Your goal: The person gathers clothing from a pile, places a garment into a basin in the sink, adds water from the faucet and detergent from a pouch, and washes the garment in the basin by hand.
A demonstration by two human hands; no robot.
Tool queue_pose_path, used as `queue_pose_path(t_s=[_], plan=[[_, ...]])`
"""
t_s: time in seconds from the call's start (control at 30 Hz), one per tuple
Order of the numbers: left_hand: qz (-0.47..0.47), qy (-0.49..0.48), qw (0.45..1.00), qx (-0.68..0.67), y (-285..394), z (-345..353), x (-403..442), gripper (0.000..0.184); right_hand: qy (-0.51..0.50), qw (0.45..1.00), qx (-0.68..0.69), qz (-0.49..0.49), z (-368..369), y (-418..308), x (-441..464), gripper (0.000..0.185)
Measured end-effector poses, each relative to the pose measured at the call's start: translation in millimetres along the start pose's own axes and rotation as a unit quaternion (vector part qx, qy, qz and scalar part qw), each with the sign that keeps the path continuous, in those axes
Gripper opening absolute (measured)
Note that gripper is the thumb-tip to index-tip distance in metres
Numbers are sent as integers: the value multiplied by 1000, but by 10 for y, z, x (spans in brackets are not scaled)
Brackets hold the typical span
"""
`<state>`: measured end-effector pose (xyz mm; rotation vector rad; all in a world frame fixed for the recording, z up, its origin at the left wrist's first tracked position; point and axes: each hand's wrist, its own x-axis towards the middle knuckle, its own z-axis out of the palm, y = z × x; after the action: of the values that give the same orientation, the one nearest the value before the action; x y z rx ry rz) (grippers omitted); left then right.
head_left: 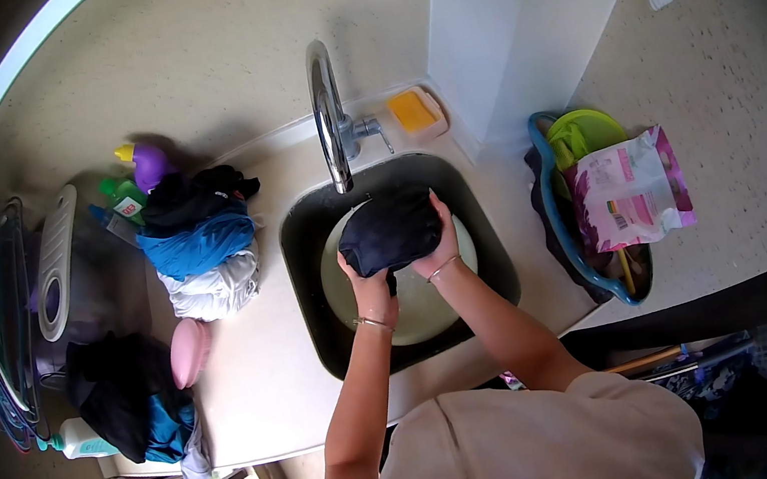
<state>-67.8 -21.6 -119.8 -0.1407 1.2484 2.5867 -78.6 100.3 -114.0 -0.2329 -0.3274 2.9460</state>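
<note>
A bundled black cloth (390, 230) is held between my two hands over the sink (304, 298). My left hand (369, 285) grips its lower left side, fingers mostly hidden behind it. On the right edge, my right hand (438, 243) is closed round the fabric with fingertips showing at the top. Below the cloth sits a pale round basin (417, 318) with cloudy water in it. The chrome faucet (329, 117) arches just above, its spout close to the cloth; whether water runs cannot be made out.
Folded clothes (202, 244) and a pink brush (190, 352) lie left of the sink. Dark clothes (120, 390) hang over the counter's left front. A yellow soap bar (411, 112) rests behind the sink. At right stands a blue-rimmed bucket (555, 201) with a pink packet (629, 188).
</note>
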Motion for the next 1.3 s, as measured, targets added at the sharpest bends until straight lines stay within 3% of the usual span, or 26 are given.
queue_pose_path(t_s=[0.07,0.13,0.17,0.2,0.23,0.27,0.3,0.4,0.43,0.47,0.57,0.6,0.67,0.7,0.83,0.87,0.93,0.97,1.0,1.07,1.17,1.3], plan=[[-8,-42,996,77,97,-43,-114,74,-11,1000,5,18,121,-144,38,36],[-151,-152,977,-6,306,9,-317,64,-17,995,-101,15,278,-266,58,34],[-220,-221,941,-131,294,-53,-255,69,39,990,-137,-14,254,-291,103,32],[-224,-230,928,-187,299,-35,-261,86,38,990,-137,-8,249,-299,87,32],[-253,-229,907,-246,349,22,-216,92,-39,950,-300,-76,364,-286,15,36],[-282,-225,881,-305,395,69,-174,98,-115,874,-450,-141,430,-258,-52,43],[-298,-157,898,-281,430,132,-138,101,-179,809,-532,-175,431,-232,-81,54],[-292,-124,901,-296,12,-55,257,85,-227,761,-594,-128,395,-76,-302,45],[-310,-161,892,-288,2,-46,272,62,-230,756,-595,-147,389,-18,-341,38],[-309,-160,891,-290,-29,-67,296,62,-230,756,-596,-146,350,-2,-367,38],[-220,-110,907,-340,-38,-29,275,38,-65,918,-371,-124,321,56,-408,26],[-169,-91,920,-342,55,65,216,35,-17,951,-291,-107,280,71,-368,23],[-87,-82,952,-281,37,-42,259,38,53,994,-97,22,283,30,-312,29],[-78,-72,970,-217,50,-95,225,38,43,996,-66,34,106,53,-245,37],[70,-122,990,-3,310,39,61,41,33,993,-44,103,65,167,-261,40],[65,-120,991,-2,375,23,58,41,39,993,-42,102,-12,167,-224,40],[167,-265,925,215,452,21,66,39,6,976,-12,219,-320,154,-95,34],[207,-304,897,246,467,41,88,35,-29,965,-38,256,-455,156,-18,29],[281,-308,840,348,513,82,84,35,18,938,54,343,-863,167,128,30],[315,-365,771,415,627,136,48,31,31,936,-120,329,-1094,227,195,26],[354,-419,722,422,648,117,57,33,-50,910,-298,285,-744,211,46,22],[400,-492,674,379,578,208,-2,35,-149,883,-297,331,-356,48,196,24]])
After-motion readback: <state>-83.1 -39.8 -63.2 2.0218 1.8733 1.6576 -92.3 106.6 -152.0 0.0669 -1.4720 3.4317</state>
